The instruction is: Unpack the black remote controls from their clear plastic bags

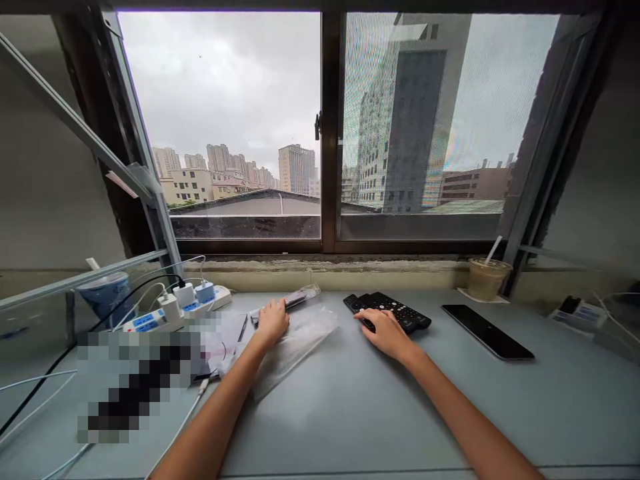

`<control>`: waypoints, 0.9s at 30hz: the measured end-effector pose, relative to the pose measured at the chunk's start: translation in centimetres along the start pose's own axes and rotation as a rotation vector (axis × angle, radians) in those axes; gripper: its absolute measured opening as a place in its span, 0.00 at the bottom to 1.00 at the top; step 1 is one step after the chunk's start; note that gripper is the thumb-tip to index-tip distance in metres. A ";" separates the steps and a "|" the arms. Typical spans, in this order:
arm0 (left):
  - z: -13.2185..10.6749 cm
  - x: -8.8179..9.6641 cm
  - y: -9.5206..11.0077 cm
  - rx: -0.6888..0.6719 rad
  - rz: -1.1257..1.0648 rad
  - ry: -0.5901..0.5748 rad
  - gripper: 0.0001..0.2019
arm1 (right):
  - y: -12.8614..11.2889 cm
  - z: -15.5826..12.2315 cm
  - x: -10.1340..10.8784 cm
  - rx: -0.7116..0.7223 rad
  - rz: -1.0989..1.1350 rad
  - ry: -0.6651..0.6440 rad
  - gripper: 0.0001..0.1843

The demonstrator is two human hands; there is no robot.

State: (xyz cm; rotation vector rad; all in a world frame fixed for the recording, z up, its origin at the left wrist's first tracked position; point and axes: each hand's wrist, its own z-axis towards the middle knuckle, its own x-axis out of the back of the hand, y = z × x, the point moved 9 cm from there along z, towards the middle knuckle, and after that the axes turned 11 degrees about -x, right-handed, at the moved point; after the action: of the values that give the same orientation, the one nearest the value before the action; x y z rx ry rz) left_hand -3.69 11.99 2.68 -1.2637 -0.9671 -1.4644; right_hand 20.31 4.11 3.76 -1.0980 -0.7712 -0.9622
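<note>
My left hand (273,320) rests with curled fingers on a dark remote wrapped in a clear plastic bag (287,301), at the top of a pile of clear bags (295,343). My right hand (386,331) lies over the near end of two black remotes (393,310) that sit side by side on the grey table (380,413). Its fingers are bent around the nearer remote's end.
A black phone (487,331) lies face up to the right. An iced drink cup with a straw (489,277) stands by the window sill. A white power strip with chargers (175,307) and cables sit at the left, next to a blue cup (107,293). A blurred patch covers the left table.
</note>
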 end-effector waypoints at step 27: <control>-2.1 1.5 1.2 -0.013 -0.236 0.088 0.25 | 2.7 0.1 0.5 -0.192 -0.132 0.082 0.12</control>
State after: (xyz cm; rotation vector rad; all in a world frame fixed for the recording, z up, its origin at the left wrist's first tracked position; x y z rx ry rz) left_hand -3.10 9.48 3.83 -1.1131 -1.0771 -1.6960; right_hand 22.94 4.51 3.27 -1.1764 -0.7009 -1.2056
